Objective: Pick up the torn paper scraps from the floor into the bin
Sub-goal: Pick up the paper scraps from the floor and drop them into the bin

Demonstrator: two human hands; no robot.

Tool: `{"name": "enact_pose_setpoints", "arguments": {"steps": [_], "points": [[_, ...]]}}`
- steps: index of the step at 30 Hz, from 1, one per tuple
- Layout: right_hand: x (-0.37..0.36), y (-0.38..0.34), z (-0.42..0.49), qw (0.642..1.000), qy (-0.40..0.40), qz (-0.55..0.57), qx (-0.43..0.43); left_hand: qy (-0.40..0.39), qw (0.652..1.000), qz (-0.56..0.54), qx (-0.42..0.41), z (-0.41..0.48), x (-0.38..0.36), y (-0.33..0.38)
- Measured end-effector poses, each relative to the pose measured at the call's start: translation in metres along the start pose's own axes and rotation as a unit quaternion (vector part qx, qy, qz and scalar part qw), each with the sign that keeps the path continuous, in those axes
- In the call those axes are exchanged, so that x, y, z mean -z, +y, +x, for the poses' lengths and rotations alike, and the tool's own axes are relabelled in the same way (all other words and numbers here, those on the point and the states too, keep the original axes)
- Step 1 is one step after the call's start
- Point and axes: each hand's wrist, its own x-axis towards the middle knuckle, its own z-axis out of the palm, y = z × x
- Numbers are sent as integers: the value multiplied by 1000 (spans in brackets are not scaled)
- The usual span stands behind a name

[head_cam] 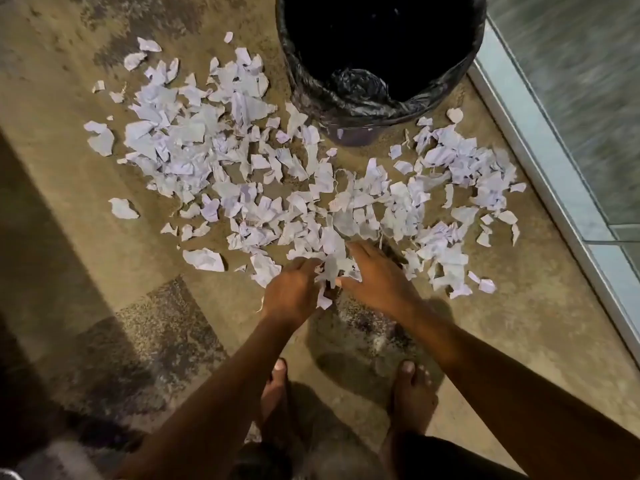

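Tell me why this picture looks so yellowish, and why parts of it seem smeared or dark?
Head view: warm, dim light tints the floor tan; the glass panel at upper right is streaked with motion blur; the inside of the bin is black, so nothing shows there; a broad shadow covers the lower left; the paper scraps stay fairly sharp, while the left hand and right hand look slightly soft.
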Motion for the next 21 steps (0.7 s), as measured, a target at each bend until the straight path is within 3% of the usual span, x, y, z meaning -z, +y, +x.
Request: {"name": "enact_pose_setpoints", "arguments": {"steps": [5,12,17,21], "points": [[-25,7,32,998,29,56,-24,32,997,20,66,24,-41,-20],[-64,14,64,998,52,16,-26,39,993,-25,112,54,-78,-35],[-85,22,74,994,94,45,-29,126,983,-87,102,62,-93,-35],[-91,26,82,995,79,52,-34,182,969,-144,87,72,-100,-45]]}}
